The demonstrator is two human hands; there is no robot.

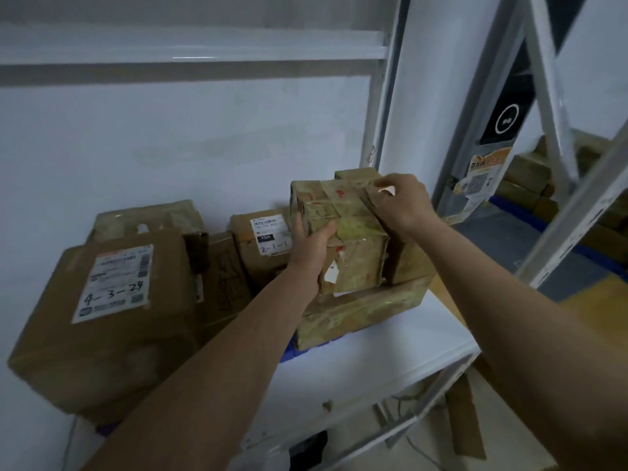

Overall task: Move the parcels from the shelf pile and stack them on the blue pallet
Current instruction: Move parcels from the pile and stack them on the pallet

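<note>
A worn, tape-covered cardboard parcel [343, 229] sits on top of the pile at the right end of the white shelf [390, 341]. My left hand [311, 246] grips its near left side, thumb across the top face. My right hand [402, 202] curls over its far right top edge. Under it lies a flat taped parcel [360, 312], and another brown parcel [407, 258] stands behind to the right. The blue pallet [530, 215] shows on the floor at the right, with stacked parcels [530, 175] on it beyond the shelf frame.
A large box labelled 4-3-24 [112, 311] fills the shelf's left side. A smaller box labelled 2-1-1 [265, 239] stands in the middle against the white wall. Grey shelf uprights [557, 107] and a diagonal brace stand at the right. Cardboard scraps lie on the floor below.
</note>
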